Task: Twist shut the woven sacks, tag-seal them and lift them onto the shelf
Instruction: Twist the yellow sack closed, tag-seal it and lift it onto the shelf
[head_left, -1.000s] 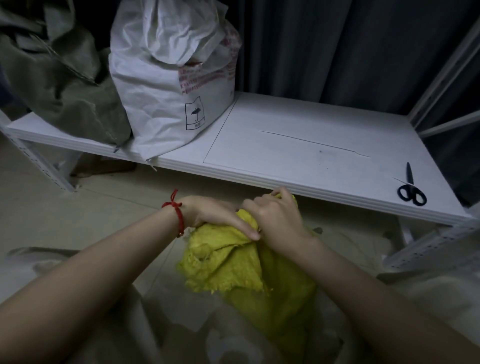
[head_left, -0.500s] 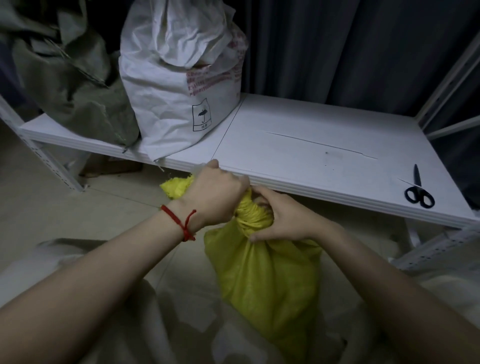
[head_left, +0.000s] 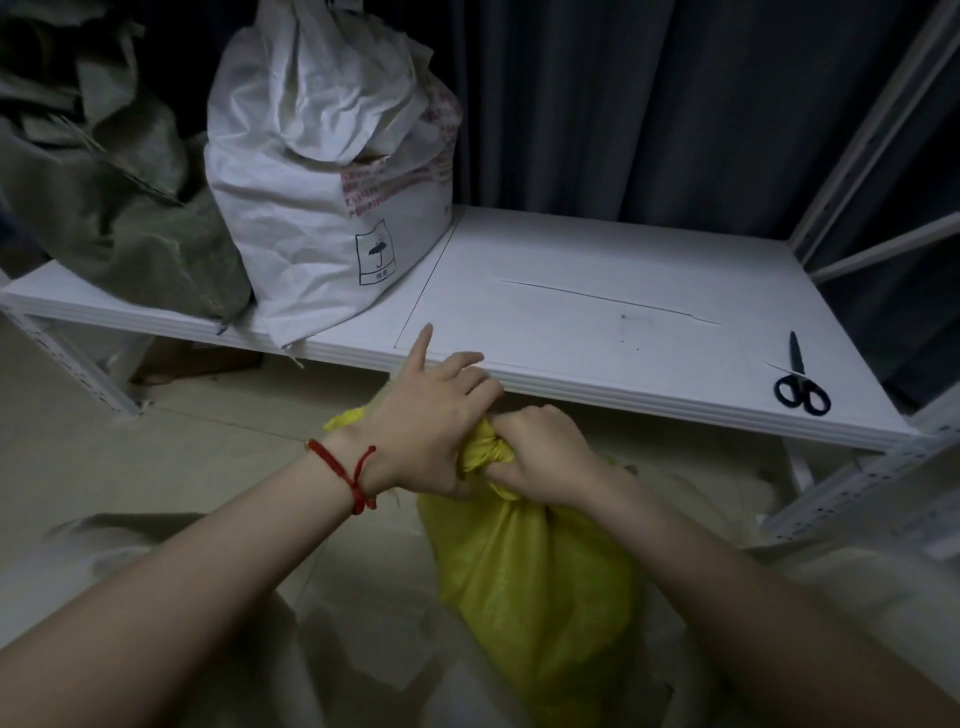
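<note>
A yellow woven sack (head_left: 535, 587) stands on the floor in front of the low white shelf (head_left: 597, 332). Its top is gathered into a twisted neck between my hands. My right hand (head_left: 540, 457) grips the neck just below the twist. My left hand (head_left: 431, 426), with a red string on its wrist, holds the loose top of the sack from the left; its index and middle fingers stick out straight over the shelf's front edge. The sack's mouth end is mostly hidden behind my left hand.
A white sack (head_left: 322, 176) and a grey-green sack (head_left: 109, 208) stand on the shelf's left part. Black scissors (head_left: 800, 379) lie near its right front corner. Pale sacks (head_left: 156, 597) lie on the floor around the yellow one. A shelf upright (head_left: 872, 119) rises at right.
The sack's open, floppy top has been gathered and twisted into a tight neck. My left hand turned over the top and two of its fingers have straightened; my right hand closed lower on the neck.
</note>
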